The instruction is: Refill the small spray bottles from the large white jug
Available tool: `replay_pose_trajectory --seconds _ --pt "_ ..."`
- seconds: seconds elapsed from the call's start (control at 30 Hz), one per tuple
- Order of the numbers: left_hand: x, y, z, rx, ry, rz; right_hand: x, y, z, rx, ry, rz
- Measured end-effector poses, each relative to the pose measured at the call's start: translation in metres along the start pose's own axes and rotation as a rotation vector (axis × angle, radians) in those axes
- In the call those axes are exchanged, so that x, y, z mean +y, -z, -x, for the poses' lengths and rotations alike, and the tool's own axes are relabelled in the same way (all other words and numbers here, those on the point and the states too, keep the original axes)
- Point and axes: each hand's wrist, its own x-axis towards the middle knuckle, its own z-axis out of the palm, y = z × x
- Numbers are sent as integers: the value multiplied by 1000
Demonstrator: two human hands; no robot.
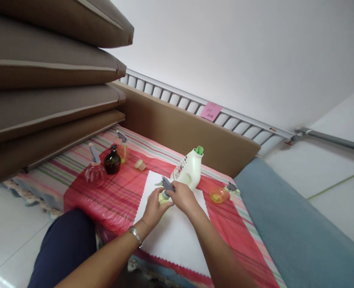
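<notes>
In the head view, my left hand (153,209) is wrapped round the upper body of a small pale yellow-green spray bottle (164,197), just below its neck. My right hand (183,196) grips the bottle's grey trigger head (167,184) from the side. Its lower part is mostly hidden behind my left fingers. Both hands are over a white cloth with zigzag edges (177,244). Right behind them stands a pale green jug (195,166) with a green cap. To the right, a yellow spray bottle (219,195) lies on its side.
At the left stand a clear pink-looking spray bottle (94,173), a dark pump bottle (112,161) and an amber spray bottle (123,152). A small plastic cup (140,165) lies nearby. Red plastic sheeting (114,204) covers striped fabric. Stacked cushions (54,72) rise at the left.
</notes>
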Motion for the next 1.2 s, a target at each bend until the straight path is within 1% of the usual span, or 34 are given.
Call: replay_pose_trajectory --seconds 0.1,0.33,0.53,0.73,0.97,1.1,1.2 --pt "-1 -2 -2 26 7 -18 0 -2 0 4 8 -4" --pt "-1 4 -5 -60 -55 -14 4 -3 -2 17 10 -18" --pt "-2 -2 -4 -14 -22 -49 -1 -2 1 14 4 -24" --pt "0 2 -4 -105 -89 -3 3 -3 1 25 -1 -21" --pt "0 -1 -4 -24 -22 -76 1 -4 1 17 10 -26" --pt "-2 1 -7 -82 -66 -61 3 -4 1 22 -5 -14" --pt "-1 2 -7 -88 -77 -78 3 -3 0 21 -8 -12"
